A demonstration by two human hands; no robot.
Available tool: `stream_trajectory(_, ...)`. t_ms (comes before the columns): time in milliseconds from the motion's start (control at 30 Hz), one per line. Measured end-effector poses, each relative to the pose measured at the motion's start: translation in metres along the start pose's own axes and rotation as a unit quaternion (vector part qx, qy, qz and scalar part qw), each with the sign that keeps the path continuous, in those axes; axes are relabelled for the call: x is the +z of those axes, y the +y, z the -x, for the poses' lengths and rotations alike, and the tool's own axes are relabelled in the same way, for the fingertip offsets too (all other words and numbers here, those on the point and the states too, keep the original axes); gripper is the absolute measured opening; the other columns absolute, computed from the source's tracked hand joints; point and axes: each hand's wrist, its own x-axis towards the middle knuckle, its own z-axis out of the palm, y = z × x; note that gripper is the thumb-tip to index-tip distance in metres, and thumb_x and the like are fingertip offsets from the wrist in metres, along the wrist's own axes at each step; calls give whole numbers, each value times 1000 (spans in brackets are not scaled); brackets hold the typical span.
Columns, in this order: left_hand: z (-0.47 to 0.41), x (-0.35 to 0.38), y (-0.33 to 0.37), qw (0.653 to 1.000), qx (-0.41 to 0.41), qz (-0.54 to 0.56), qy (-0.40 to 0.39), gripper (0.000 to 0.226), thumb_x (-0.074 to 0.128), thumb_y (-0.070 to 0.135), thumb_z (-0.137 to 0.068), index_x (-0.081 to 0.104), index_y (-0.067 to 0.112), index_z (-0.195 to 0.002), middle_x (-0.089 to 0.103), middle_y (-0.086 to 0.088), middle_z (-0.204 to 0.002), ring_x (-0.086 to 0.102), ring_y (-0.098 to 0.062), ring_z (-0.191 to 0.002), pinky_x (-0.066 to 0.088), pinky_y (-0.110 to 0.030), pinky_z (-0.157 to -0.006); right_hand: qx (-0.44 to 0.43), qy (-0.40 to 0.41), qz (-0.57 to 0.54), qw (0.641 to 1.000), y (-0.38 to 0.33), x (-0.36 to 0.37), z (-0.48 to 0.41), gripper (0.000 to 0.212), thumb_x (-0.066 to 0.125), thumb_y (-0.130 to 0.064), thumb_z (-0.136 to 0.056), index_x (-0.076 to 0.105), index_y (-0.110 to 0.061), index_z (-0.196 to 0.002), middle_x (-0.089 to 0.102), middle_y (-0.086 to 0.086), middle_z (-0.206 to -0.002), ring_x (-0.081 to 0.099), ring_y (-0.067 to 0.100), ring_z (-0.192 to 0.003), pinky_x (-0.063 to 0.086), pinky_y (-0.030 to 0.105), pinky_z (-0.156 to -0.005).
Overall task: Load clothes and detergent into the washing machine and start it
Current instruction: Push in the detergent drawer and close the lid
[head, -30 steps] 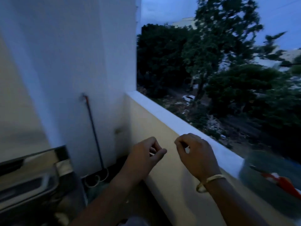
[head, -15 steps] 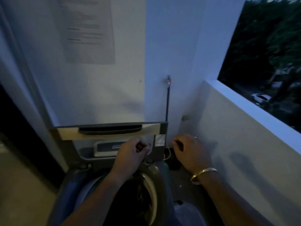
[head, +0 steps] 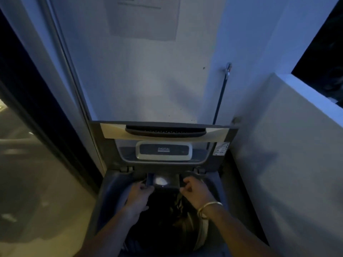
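A top-loading washing machine (head: 111, 184) stands below me with its lid (head: 163, 132) raised against the wall and its control panel (head: 164, 150) behind the opening. At the back of the opening a small detergent drawer (head: 163, 181) is pulled out, with pale powder in it. Dark clothes (head: 176, 219) lie in the drum. My left hand (head: 138, 197) grips the drawer's left corner. My right hand (head: 196, 191), with a gold bangle on its wrist, is curled at the drawer's right corner.
A dark hose (head: 220, 97) hangs from a tap on the wall behind the machine. The balcony parapet (head: 289, 145) runs close along the right. A glass sliding door (head: 27, 164) lines the left. A paper sheet (head: 143, 17) is stuck on the wall above.
My view has swung from the balcony's outside down to the machine. Both hands have dropped from chest height, where they pinched something small, to the detergent drawer.
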Motion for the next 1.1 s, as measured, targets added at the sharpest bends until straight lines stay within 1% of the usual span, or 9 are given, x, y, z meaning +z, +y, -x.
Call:
stream_trajectory(100,-12,-1,-26,995,-52,76,-23,65,73,35,-107,42,25,-164,60,-5,-146,63,-27,-125,61,-47,-98,57,-34,-87,994,18,35,-11,61,70,-37,-101,48,-19,-155,62,-4,-134,61,17,-123,53,45,-114)
stream_trajectory(233,-25,5,-48,988,-62,130,-57,78,72,30,-109,29,23,-174,55,-3,-156,60,-26,-132,55,-48,-111,109,-8,-204,973,37,73,-23,61,72,-28,-101,46,-24,-156,62,-12,-129,61,12,-111,57,42,-107)
stream_trajectory(300,-34,10,-54,984,-67,160,-41,73,69,30,-111,33,20,-173,58,-5,-155,63,-22,-126,54,-46,-108,134,13,-279,951,44,86,-29,50,71,-22,-102,53,-29,-148,67,-10,-126,65,11,-106,60,36,-95)
stream_trajectory(400,-51,20,-65,966,-84,246,0,65,67,26,-112,36,14,-168,65,-7,-131,69,-25,-117,56,-49,-109,189,45,-438,878,45,104,-41,42,65,-12,-106,54,-14,-147,71,3,-121,70,18,-104,56,30,-81)
stream_trajectory(533,-68,28,-70,931,-82,354,20,56,63,19,-114,40,5,-163,66,-20,-140,73,-33,-117,53,-52,-117,237,87,-534,807,37,119,-57,36,59,-10,-109,56,1,-143,68,25,-137,70,35,-113,55,41,-97)
stream_trajectory(700,-74,31,-64,918,-92,383,34,44,62,11,-112,50,-5,-152,64,-32,-144,74,-34,-111,53,-47,-112,251,141,-565,773,29,123,-67,35,58,-9,-109,58,14,-135,69,34,-127,66,46,-128,53,45,-108)
stream_trajectory(867,-86,32,-50,910,-95,402,25,42,67,13,-110,57,-5,-147,69,-29,-137,75,-35,-115,54,-46,-111,229,157,-595,754,16,117,-85,38,57,-17,-110,58,12,-135,73,26,-106,71,38,-107,53,45,-108)
stream_trajectory(967,-98,32,-36,913,-102,396,11,33,66,18,-111,62,-1,-138,70,-25,-132,74,-34,-112,55,-46,-108,246,139,-591,755,11,114,-103,46,56,-24,-111,52,8,-144,68,30,-117,69,38,-108,54,45,-103)
stream_trajectory(1100,-108,28,-27,930,-139,340,-11,23,65,33,-112,67,11,-118,73,-21,-128,76,-37,-107,64,-48,-92,272,136,-570,763,11,109,-117,45,60,-28,-109,54,3,-143,71,27,-107,73,35,-93,57,46,-94)
